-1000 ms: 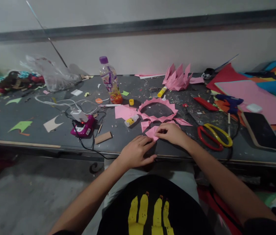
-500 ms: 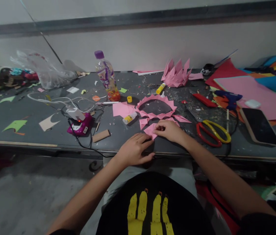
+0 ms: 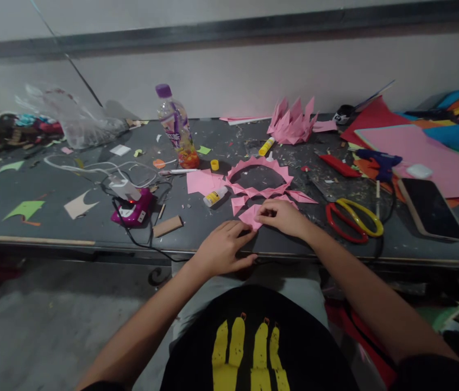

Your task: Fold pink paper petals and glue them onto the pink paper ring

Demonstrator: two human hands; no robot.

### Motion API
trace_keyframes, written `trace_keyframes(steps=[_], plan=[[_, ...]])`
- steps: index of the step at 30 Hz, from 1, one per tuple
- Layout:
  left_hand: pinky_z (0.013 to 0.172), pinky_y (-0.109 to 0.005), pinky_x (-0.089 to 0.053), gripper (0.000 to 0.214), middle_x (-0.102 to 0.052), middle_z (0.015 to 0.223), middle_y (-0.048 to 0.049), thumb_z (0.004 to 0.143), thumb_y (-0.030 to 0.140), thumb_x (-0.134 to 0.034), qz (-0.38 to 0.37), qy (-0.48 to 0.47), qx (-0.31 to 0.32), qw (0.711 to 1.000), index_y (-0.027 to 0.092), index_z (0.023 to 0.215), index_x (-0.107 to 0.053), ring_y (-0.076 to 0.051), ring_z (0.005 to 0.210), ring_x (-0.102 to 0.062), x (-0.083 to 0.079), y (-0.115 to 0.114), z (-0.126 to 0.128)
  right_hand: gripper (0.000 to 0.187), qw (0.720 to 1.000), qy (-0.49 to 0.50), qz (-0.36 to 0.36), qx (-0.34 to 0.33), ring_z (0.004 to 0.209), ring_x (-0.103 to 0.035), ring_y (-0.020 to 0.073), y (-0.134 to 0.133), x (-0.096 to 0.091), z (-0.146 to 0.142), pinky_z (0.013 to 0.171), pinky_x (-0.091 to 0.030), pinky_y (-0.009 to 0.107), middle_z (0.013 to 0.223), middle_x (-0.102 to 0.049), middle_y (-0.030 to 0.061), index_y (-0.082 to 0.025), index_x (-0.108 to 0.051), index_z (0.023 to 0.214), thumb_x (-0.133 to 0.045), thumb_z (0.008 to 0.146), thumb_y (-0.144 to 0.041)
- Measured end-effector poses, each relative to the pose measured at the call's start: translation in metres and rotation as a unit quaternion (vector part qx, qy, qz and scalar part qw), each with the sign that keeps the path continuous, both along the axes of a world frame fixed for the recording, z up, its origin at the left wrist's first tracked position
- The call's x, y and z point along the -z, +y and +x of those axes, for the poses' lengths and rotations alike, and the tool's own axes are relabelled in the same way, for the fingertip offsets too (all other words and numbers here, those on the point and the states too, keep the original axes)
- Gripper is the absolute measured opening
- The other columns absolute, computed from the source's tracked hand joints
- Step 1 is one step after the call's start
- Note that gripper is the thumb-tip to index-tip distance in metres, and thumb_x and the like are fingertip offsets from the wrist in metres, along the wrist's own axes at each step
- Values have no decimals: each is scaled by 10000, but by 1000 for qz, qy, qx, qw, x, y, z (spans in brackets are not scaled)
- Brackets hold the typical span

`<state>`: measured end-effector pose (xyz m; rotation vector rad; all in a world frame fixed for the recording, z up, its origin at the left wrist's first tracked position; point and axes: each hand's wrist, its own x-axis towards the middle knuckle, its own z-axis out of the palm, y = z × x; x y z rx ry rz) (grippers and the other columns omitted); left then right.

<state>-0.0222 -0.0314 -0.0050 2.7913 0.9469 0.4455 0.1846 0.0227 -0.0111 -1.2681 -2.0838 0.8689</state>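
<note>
A small folded pink paper piece [image 3: 251, 215] lies near the front edge of the dark worktable [image 3: 50, 228]. My right hand [image 3: 284, 216] is closed, its fingers pinching down on that piece. My left hand [image 3: 223, 248] rests beside it, fingers pressed together with their tips on the piece's near corner. Just beyond lies a ring of pink folded points [image 3: 259, 179], with loose pink folded pieces around it. A small glue bottle [image 3: 215, 196] lies left of the ring.
Red-and-yellow scissors [image 3: 354, 218] and a phone [image 3: 431, 208] lie to the right, by coloured paper sheets [image 3: 420, 157] and a blue glue gun [image 3: 379, 163]. A drink bottle [image 3: 177, 129], a pink folded crown [image 3: 292, 124], a magenta device with cables [image 3: 132, 209] and paper scraps lie behind and left.
Both hands stay on the pink piece with only slight finger movement. The view shifted a little, so everything sits slightly lower-left than a second ago.
</note>
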Motion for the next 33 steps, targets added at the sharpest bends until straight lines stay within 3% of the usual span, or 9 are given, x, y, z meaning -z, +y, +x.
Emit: trace_keyframes(steps=[15, 21, 24, 28, 33], plan=[[977, -404, -392, 464, -564, 1202, -120, 837, 386, -474, 2, 27, 32, 999, 128, 1219, -525, -266, 1111, -503, -2, 2, -1, 156, 997, -63, 41, -2, 594, -466, 114, 0, -1, -4, 579, -355, 241, 626, -538, -18, -186, -545, 591, -599, 737, -200], [973, -408, -382, 619, -573, 1163, -130, 803, 512, -511, 8, 48, -11, 999, 100, 1263, -468, -281, 1098, -505, 1, -4, 6, 143, 996, -72, 46, -1, 606, -474, 120, -1, -1, -6, 596, -365, 251, 636, -537, -14, -186, -542, 601, -593, 734, -198], [993, -402, -361, 633, -570, 1165, -130, 795, 506, -533, 20, 62, -41, 997, 90, 1266, -455, -278, 1106, -497, 3, -11, 14, 50, 997, -48, 48, 23, 648, -497, 134, -8, 1, -4, 627, -394, 261, 707, -559, -3, -193, -566, 710, -610, 716, -216], [995, -404, -353, 629, -573, 1160, -130, 801, 491, -543, 22, 88, -72, 993, 87, 1269, -431, -273, 1121, -490, 4, -17, 23, 235, 997, -17, 45, 63, 678, -503, 149, -18, 4, 2, 634, -418, 272, 786, -576, 5, -210, -550, 890, -649, 683, -259], [999, -399, -355, 619, -559, 1217, -131, 781, 483, -589, 22, 101, -72, 992, 105, 1250, -447, -274, 1165, -475, 4, -18, 22, 156, 999, -4, 29, 39, 635, -481, 139, -13, 6, 6, 598, -397, 260, 711, -545, -14, -217, -519, 775, -641, 681, -245]])
